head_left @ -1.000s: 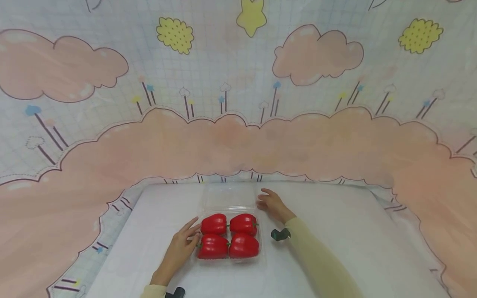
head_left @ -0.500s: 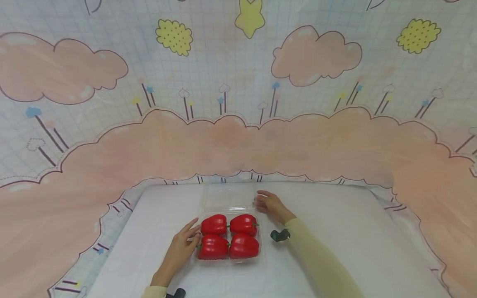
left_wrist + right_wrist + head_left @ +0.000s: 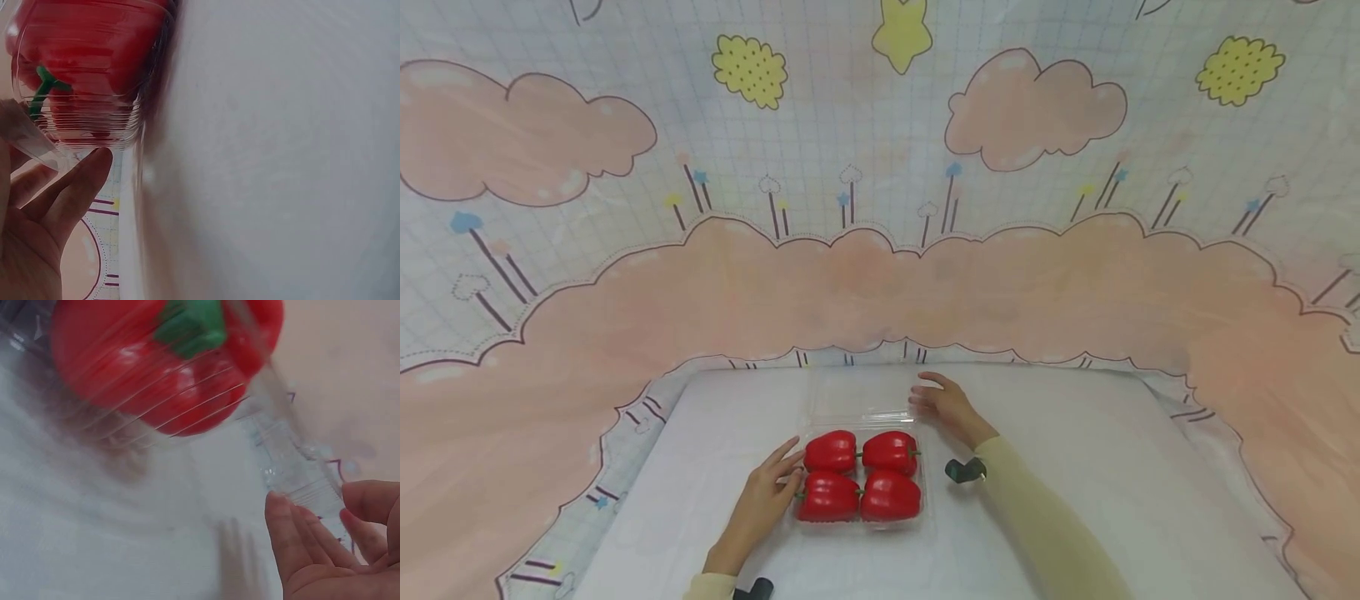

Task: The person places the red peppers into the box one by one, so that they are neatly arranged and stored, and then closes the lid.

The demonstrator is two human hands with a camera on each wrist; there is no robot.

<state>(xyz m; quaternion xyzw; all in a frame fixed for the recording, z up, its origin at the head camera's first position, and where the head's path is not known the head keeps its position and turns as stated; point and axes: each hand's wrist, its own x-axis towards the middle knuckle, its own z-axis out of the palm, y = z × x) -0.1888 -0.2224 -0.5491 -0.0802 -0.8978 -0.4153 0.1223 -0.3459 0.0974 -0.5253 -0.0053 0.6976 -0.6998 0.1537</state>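
Note:
A clear plastic clamshell box (image 3: 924, 500) lies on the white table with its lid (image 3: 859, 396) folded back. Several red bell peppers (image 3: 891, 496) fill it in two rows, their green stems showing. At the box's left side, my left hand (image 3: 763, 496) rests with loosely straight fingers; its fingertips (image 3: 100, 164) touch the ribbed end wall and reach about the rim. Beside the lid's right edge, my right hand (image 3: 950, 410) is loosely bent, thumb and fingers apart. In the right wrist view its fingers (image 3: 281, 515) are beside the lid's edge; whether they touch cannot be told.
The white tabletop (image 3: 1075, 467) spreads around the box. Behind and beside it hangs a cloth (image 3: 925, 292) with clouds and stars. A dark wrist camera (image 3: 964, 470) sits at my right wrist, and another (image 3: 754, 590) at the left.
My right hand has shifted slightly left, closer to the lid's edge, and its fingers have moved a little. The left hand, the box and the bell peppers have stayed in place.

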